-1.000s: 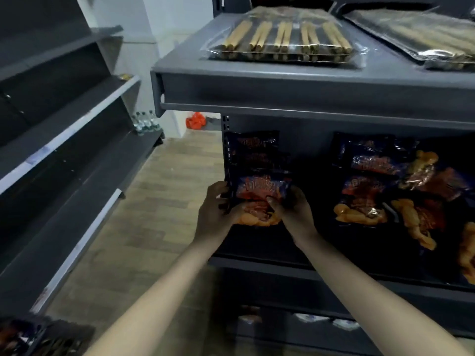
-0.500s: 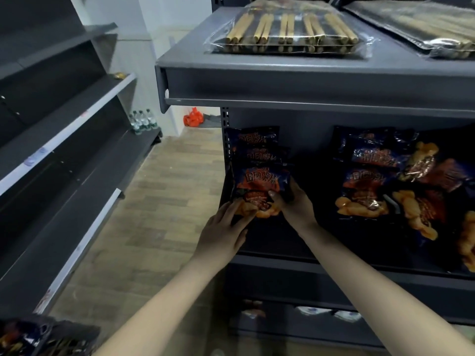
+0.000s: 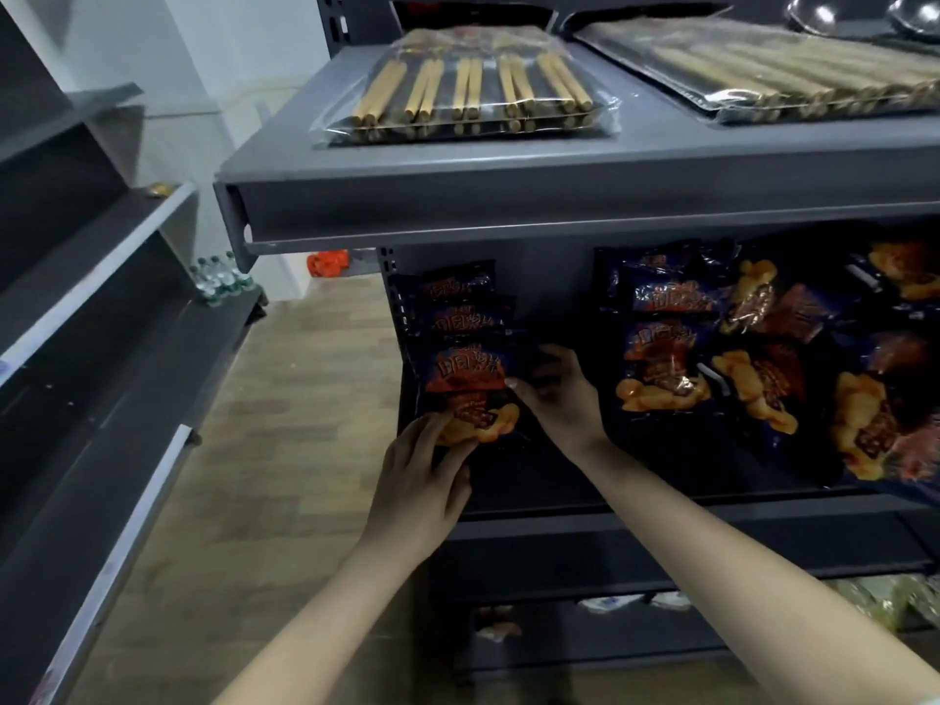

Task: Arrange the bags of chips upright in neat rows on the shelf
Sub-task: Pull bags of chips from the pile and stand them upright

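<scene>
A dark blue and orange bag of chips [image 3: 470, 386] stands upright at the left end of the dark shelf [image 3: 661, 506], in front of two more upright bags [image 3: 458, 297]. My left hand [image 3: 422, 480] rests with flat, spread fingers against the front bag's lower left corner. My right hand [image 3: 557, 394] pinches that bag's right edge. To the right, a small upright row of bags [image 3: 661, 368] stands, and beyond it several bags [image 3: 864, 399] lie jumbled and tilted.
The shelf above [image 3: 559, 195] overhangs the bags and carries wrapped packs of chopsticks [image 3: 473, 89]. An empty dark rack [image 3: 101, 348] lines the left side, with small bottles [image 3: 218, 277] at its far end. Wooden floor [image 3: 305, 424] lies between. A lower shelf [image 3: 661, 602] holds a few packages.
The front bag has gone from being held low in both hands to standing against the row. My left hand let go, dropped and now lies flat at its lower corner; my right stays at its edge.
</scene>
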A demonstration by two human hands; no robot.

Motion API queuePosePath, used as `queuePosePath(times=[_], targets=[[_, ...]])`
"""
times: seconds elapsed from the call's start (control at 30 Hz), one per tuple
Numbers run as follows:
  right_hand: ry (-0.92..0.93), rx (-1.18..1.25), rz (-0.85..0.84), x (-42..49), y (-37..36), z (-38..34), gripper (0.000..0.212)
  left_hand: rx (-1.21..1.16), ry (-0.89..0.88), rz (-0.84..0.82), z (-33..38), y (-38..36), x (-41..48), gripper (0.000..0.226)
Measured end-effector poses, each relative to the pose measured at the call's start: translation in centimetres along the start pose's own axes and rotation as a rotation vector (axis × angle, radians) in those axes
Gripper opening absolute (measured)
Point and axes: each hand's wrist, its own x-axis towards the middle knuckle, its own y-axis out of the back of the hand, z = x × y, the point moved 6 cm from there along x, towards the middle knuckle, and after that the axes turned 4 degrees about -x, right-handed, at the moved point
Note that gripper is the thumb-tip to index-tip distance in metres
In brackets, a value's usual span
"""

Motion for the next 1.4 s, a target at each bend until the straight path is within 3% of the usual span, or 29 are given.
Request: queuePosePath(times=[0.13, 0.37, 0.5, 0.67, 0.83, 1.03, 1.27, 1.4], targets=[[0.108, -0.111, 0.062, 0.3, 4.1, -1.0, 0.060, -0.046, -0.134, 0.058, 3.1, 1.2, 4.0, 0.037], [0.221, -0.579, 0.164, -0.7, 13.7, 1.0, 0.053, -0.070, -0.318, 0.124, 9.9, 0.5, 11.9, 0.037], [0.176, -0.774, 0.174, -2.9, 16.8, 3.9, 0.058, -0.023, -0.398, 0.022, 13.2, -2.1, 14.7, 0.047], [0.150, -0.915, 0.173, -5.2, 18.6, 6.2, 0.063, 0.100, -0.408, -0.196, 15.3, -6.2, 17.0, 0.083], [0.168, -0.934, 0.181, -6.0, 19.4, 7.2, 0.064, 0.178, -0.295, -0.358, 15.5, -9.7, 18.7, 0.103], [0.186, -0.951, 0.166, -6.4, 19.3, 7.9, 0.066, 0.140, -0.209, -0.357, 15.3, -11.0, 18.5, 0.104], [0.204, -0.931, 0.126, -5.8, 18.3, 8.2, 0.064, 0.062, -0.239, -0.276, 14.7, -10.4, 17.8, 0.095], [0.218, -0.932, 0.099, -5.1, 17.6, 8.1, 0.064, 0.053, -0.248, -0.346, 13.9, -10.3, 17.5, 0.102]])
